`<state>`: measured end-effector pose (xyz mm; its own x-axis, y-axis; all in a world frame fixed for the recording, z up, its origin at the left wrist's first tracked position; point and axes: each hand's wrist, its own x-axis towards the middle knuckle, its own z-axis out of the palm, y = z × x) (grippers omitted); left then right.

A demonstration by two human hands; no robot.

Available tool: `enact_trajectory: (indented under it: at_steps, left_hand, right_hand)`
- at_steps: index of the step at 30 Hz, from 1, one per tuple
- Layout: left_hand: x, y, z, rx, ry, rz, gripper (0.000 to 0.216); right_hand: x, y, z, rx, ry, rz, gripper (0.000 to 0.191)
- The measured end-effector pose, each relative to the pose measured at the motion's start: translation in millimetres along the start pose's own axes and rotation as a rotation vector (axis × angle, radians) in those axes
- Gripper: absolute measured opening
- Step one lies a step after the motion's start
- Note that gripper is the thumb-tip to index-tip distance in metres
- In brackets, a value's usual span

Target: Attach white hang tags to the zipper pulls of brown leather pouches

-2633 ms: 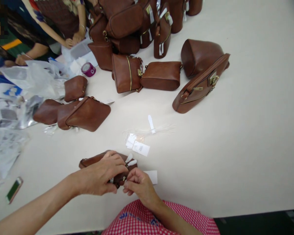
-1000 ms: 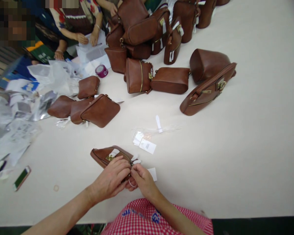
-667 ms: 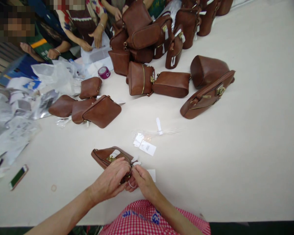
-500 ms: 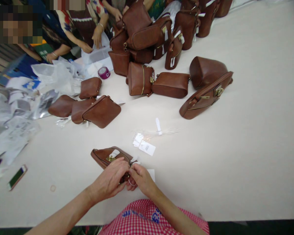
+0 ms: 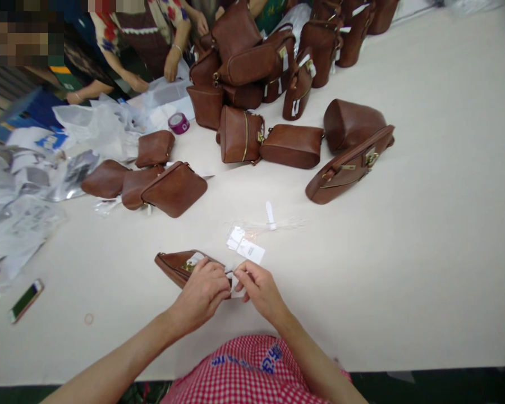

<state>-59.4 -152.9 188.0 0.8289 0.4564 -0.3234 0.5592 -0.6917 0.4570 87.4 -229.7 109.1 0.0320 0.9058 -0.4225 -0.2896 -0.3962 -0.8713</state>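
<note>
Brown and partly hidden, the bag (image 5: pixel 173 269) lies gripped under our curled left hand (image 5: pixel 202 289); beside it, our right hand (image 5: pixel 261 287) pinches near a white tag (image 5: pixel 237 291), hold unclear. Beyond the bag, a translucent box (image 5: pixel 170 93) blurs its contents.

Bright, diffuse light over the pale tabletop (image 5: pixel 382 280); source out of frame. Shadows faint, soft-edged. Low sheen on the brown bags (image 5: pixel 292 147); small glints off crumpled plastic (image 5: pixel 78 177). Upper-left background much darker, with a pixelated block (image 5: pixel 23 33). Wide-lens stretch toward edges. Hands (image 5: pixel 204 287) slightly soft; print on white tags (image 5: pixel 251 251) illegible.
</note>
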Motion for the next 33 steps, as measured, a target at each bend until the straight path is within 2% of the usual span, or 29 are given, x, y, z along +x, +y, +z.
enact_trajectory:
  at_steps: [4, 7, 8, 10, 11, 12, 15, 18, 22, 23, 26, 28, 30, 33]
  left_hand:
    - [-2.8, -5.6, 6.0, -0.028, 0.026, -0.045, 0.019]
    - [-4.0, -5.8, 6.0, -0.069, 0.033, -0.058, 0.017]
    - [-3.8, -5.3, 5.9, -0.085, 0.038, -0.067, 0.017]
    - [-2.8, -4.4, 6.0, -0.122, 0.050, -0.086, 0.018]
    - [-2.2, -4.1, 6.0, -0.144, 0.059, -0.096, 0.018]
    - [-1.7, -3.9, 5.6, -0.170, 0.063, -0.108, 0.018]
    - [-0.8, -2.7, 1.4, -0.269, 0.062, -0.165, 0.021]
    - [-1.5, 1.3, -7.3, -0.359, 0.079, -0.208, 0.024]
    - [-4.0, 9.8, -16.8, -0.396, 0.149, -0.183, 0.020]
    - [-4.6, 11.9, -17.7, -0.396, 0.161, -0.176, 0.020]
    - [-6.8, 16.8, -16.3, -0.364, 0.166, -0.150, 0.018]
    - [-8.9, 19.1, -13.9, -0.317, 0.158, -0.131, 0.017]
    - [-11.5, 21.4, -11.8, -0.312, 0.159, -0.152, 0.017]
    - [-16.3, 25.6, -10.0, -0.432, 0.168, -0.231, 0.017]
  right_hand:
    - [1.5, 19.2, -14.7, -0.176, 0.087, -0.014, 0.035]
    - [-5.0, 40.9, -18.4, -0.388, 0.030, -0.132, 0.017]
    - [-7.1, 48.3, -16.9, -0.477, -0.015, -0.187, 0.026]
    - [-8.6, 61.6, -10.6, -0.688, -0.100, -0.291, 0.061]
    - [-7.7, 67.1, -6.9, -0.776, -0.134, -0.332, 0.071]
    - [-5.8, 71.5, -3.6, -0.830, -0.159, -0.360, 0.074]
    - [1.6, 75.8, -0.2, -0.866, -0.203, -0.417, 0.050]
    - [1.2, 65.8, -7.3, -0.761, -0.208, -0.402, 0.030]
    - [-14.9, 42.9, -17.5, -0.280, -0.253, -0.211, 0.018]
    - [-19.3, 38.3, -18.1, -0.145, -0.261, -0.147, 0.020]
    - [-28.4, 30.3, -16.3, 0.164, -0.293, -0.008, 0.040]
    - [-31.2, 28.6, -13.8, 0.235, -0.311, 0.043, 0.042]
    - [-32.5, 28.1, -11.5, 0.234, -0.307, 0.085, 0.035]
    - [-33.3, 27.1, -9.7, 0.155, -0.262, 0.100, 0.025]
